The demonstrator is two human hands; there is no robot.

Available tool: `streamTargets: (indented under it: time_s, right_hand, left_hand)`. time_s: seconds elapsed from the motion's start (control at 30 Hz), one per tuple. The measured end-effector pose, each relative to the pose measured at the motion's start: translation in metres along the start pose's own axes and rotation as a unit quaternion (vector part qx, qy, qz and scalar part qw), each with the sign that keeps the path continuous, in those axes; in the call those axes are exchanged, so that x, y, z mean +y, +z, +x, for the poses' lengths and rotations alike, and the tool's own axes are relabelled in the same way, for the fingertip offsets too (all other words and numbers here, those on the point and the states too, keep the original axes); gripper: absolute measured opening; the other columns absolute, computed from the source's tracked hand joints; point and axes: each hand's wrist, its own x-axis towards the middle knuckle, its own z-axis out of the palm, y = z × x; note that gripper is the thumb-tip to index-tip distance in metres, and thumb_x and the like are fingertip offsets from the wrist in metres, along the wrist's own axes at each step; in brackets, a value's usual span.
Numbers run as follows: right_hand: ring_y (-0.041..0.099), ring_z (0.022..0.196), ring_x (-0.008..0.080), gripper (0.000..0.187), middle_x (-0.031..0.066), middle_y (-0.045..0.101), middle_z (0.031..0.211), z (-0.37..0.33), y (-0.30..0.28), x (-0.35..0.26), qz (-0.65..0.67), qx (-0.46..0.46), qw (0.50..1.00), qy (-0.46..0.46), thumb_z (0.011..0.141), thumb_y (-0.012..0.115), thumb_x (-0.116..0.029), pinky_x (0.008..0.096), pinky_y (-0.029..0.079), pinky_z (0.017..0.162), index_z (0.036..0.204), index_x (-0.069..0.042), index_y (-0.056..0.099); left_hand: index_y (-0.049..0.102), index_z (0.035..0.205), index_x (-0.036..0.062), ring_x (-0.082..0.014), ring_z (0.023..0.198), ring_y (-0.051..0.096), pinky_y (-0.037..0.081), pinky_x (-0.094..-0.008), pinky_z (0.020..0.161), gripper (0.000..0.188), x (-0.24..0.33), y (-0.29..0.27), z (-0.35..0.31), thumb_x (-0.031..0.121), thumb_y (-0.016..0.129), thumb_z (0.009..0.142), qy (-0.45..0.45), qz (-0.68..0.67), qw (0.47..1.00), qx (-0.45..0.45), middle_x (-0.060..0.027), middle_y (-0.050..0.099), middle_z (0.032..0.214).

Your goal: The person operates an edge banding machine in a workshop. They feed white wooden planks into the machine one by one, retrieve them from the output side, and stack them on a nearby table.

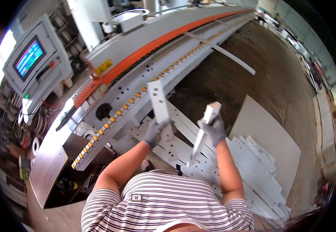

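My left hand (155,133), in a grey glove, is closed round a narrow white panel strip (159,101) with dark holes near its upper end. That strip stands up in front of me, close to the machine's edge; its lower part is smeared by motion. My right hand (215,130), gloved too, grips a second white strip (199,144), tilted and turned partly edge-on. The two strips are held apart. Beneath both hands lie several white drilled panels (233,158), stacked and fanned out.
A long edge-banding machine (152,52) with an orange band and a row of yellow rollers (125,107) runs away to the far right. At left stands its control panel (30,58). A support arm (233,58) juts over the floor. A large plain board (268,143) lies at right.
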Motion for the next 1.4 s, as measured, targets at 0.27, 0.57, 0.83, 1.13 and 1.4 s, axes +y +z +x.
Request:
streamTargets:
  time_s: [0.27,0.57,0.83,1.13,1.4]
  right_hand:
    - [0.058,0.086,0.0161,0.057,0.006,0.06,0.099,-0.039,-0.076,0.103,-0.114,0.045,0.992,0.018,0.066,0.077,-0.012,0.0314,0.049,0.078,0.115,-0.006,0.049]
    - [0.056,0.08,0.0128,0.052,0.0052,0.057,0.092,-0.058,-0.039,0.099,-0.036,0.033,0.996,0.072,0.066,0.076,-0.007,0.0284,0.049,0.07,0.11,-0.004,0.048]
    - [0.054,0.072,0.0099,0.054,0.0027,0.055,0.086,-0.069,-0.022,0.087,-0.007,0.059,0.993,0.1,0.066,0.079,-0.008,0.0254,0.048,0.061,0.11,-0.005,0.047]
    - [0.053,0.074,0.0106,0.058,0.0034,0.054,0.089,-0.07,-0.018,0.089,-0.022,0.043,0.994,0.096,0.065,0.081,-0.008,0.0259,0.048,0.064,0.111,-0.004,0.047]
    - [0.053,0.077,0.011,0.062,0.0047,0.056,0.093,-0.068,-0.028,0.081,-0.096,0.053,0.99,0.085,0.064,0.082,-0.011,0.0267,0.048,0.066,0.113,-0.002,0.046]
  left_hand:
    - [0.056,0.101,0.0059,-0.0201,0.077,0.06,0.054,-0.037,0.073,0.024,0.056,-0.176,0.002,0.025,0.063,0.089,0.058,-0.085,0.956,0.275,-0.0066,0.061,0.087]
    - [0.056,0.11,0.0053,-0.0216,0.081,0.061,0.053,-0.0392,0.079,0.029,0.065,-0.237,0.014,0.027,0.056,0.091,0.068,-0.116,0.973,0.187,-0.0078,0.062,0.092]
    - [0.055,0.101,0.0038,-0.0244,0.08,0.061,0.054,-0.0449,0.076,0.026,0.066,-0.243,0.017,0.028,0.058,0.091,0.065,-0.152,0.964,0.209,-0.0085,0.06,0.088]
    - [0.054,0.096,0.0079,-0.0238,0.072,0.057,0.053,-0.0434,0.073,0.029,0.072,-0.238,0.034,0.035,0.061,0.089,0.024,-0.158,0.96,0.231,-0.0067,0.056,0.081]
    - [0.051,0.101,0.0099,-0.0251,0.07,0.056,0.052,-0.0466,0.075,0.028,0.068,-0.202,0.083,0.034,0.06,0.09,0.01,-0.175,0.945,0.278,-0.0087,0.055,0.082]
